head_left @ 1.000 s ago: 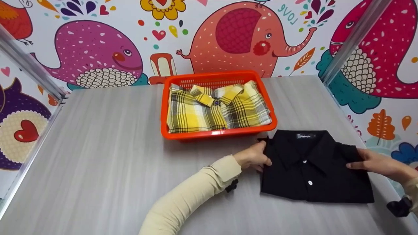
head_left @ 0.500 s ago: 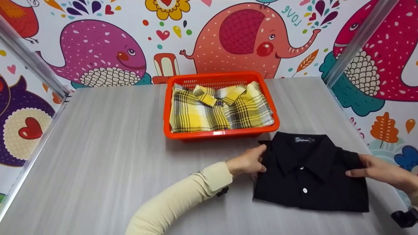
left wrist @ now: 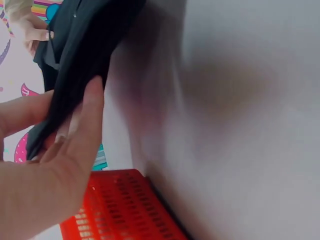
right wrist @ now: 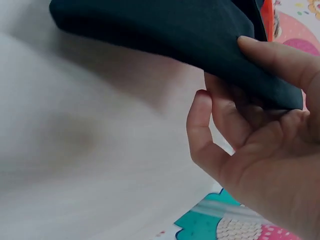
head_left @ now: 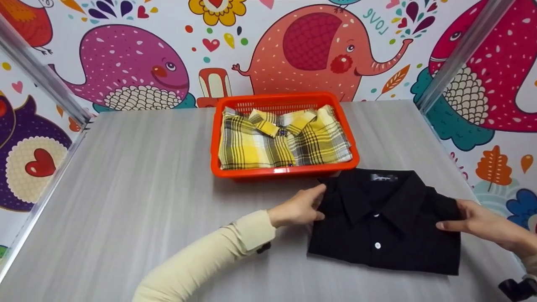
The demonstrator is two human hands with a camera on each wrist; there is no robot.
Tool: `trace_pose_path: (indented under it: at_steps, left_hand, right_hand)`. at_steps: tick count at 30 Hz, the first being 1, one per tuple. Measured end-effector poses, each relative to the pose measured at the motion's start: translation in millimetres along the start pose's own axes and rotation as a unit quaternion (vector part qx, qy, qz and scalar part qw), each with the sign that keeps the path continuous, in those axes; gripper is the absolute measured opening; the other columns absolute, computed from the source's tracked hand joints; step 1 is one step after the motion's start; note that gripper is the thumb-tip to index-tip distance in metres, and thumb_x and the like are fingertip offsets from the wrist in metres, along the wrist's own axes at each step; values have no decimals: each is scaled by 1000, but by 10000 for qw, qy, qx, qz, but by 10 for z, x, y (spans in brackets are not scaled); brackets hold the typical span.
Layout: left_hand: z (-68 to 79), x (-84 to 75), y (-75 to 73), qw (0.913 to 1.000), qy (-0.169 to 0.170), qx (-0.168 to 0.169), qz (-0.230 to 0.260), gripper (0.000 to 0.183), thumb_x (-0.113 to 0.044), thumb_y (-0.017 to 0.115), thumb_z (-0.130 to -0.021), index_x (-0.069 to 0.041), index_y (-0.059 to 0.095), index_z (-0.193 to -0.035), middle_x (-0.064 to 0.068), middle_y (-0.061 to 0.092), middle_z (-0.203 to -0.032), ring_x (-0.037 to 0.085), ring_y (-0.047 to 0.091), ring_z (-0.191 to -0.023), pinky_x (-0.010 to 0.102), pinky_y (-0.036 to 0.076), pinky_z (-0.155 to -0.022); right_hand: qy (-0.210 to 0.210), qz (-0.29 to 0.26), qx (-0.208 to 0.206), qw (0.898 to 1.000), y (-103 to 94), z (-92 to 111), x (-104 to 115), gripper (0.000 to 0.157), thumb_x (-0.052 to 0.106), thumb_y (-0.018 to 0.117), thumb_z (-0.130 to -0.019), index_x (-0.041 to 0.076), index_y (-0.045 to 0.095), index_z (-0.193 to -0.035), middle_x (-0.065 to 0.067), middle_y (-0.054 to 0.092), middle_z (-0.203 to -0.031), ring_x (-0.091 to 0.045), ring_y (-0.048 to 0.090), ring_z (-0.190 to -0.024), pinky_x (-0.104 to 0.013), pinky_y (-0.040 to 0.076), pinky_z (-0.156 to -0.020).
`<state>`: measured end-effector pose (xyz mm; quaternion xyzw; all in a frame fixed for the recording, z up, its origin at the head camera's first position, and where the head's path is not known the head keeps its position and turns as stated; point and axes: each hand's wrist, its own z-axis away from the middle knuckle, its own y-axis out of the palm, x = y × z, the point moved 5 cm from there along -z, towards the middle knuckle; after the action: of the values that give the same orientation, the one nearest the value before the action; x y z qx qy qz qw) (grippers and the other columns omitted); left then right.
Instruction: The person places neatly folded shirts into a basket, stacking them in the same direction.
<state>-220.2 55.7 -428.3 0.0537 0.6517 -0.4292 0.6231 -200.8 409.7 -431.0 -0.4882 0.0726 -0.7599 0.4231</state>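
A folded black shirt (head_left: pixel 390 235), collar toward the back and white buttons up, is held level between both hands. In the wrist views its underside is off the table. My left hand (head_left: pixel 298 208) grips its left edge, the thumb on top and the other fingers beneath, as the left wrist view also shows. At the opposite edge, my right hand (head_left: pixel 482 224) pinches the shirt with the thumb above; in the right wrist view several fingers (right wrist: pixel 225 115) curl underneath. Just behind the shirt stands a red basket (head_left: pixel 285 170) holding a folded yellow plaid shirt (head_left: pixel 256 147).
The grey table (head_left: pixel 138 201) stretches left and in front of the basket. Panels with cartoon animals (head_left: pixel 302 54) close off the back and sides, with metal posts (head_left: pixel 461 54) at the corners. A small black device (head_left: pixel 518 288) is on the right wrist.
Both hands have carried the black shirt left and slightly toward the front of the table. The basket stays put, while the whole view has shifted slightly.
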Motion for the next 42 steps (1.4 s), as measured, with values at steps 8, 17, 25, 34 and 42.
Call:
trace_pose_path:
  at_steps: [8, 17, 25, 34, 42]
  left_hand:
    - [279, 144, -106, 9992, -375, 51, 150, 47, 2, 68, -86, 0, 46, -128, 14, 58, -96, 18, 53, -85, 28, 42, -77]
    - [638, 273, -243, 9975, -167, -199, 658, 44, 8, 67, -83, 0, 47, -122, 25, 56, -123, 35, 57, -113, 42, 50, -91]
    - [879, 350, -474, 9962, 336, -594, 539, 32, 10, 65, -81, -5, 44, -99, 16, 56, -106, 34, 61, -101, 42, 53, -84]
    - [1067, 456, -775, 9893, 611, -1307, 196, 28, 11, 65, -81, 2, 48, -102, 21, 57, -105, 38, 62, -97, 43, 54, -82]
    - [1202, 437, -997, 9871, 746, -1415, 65, 32, 9, 66, -82, 3, 51, -109, 11, 57, -95, 27, 62, -88, 42, 54, -81]
  right_hand:
    - [-552, -97, 258, 9981, 144, 23, 241, 73, 15, 65, -92, -21, 22, -139, -33, 47, -133, -16, 56, -102, -36, 51, -89]
    - [-1370, -621, 697, 9862, 349, 35, 465, 62, 7, 60, -94, -18, 26, -140, -23, 49, -136, -1, 52, -107, -15, 44, -86]
    - [-2104, -979, 671, 9704, 515, -25, 789, 55, 1, 58, -94, -15, 31, -140, -2, 58, -131, -7, 55, -109, -19, 46, -89]
    - [-2369, -827, 212, 9678, 646, -148, 1176, 61, 5, 63, -92, -14, 29, -140, -24, 53, -130, -8, 58, -109, -22, 49, -87]
    - [-2558, -499, -306, 9649, 636, -266, 1416, 63, 3, 66, -90, -13, 29, -138, -25, 56, -123, -6, 59, -103, -19, 48, -83]
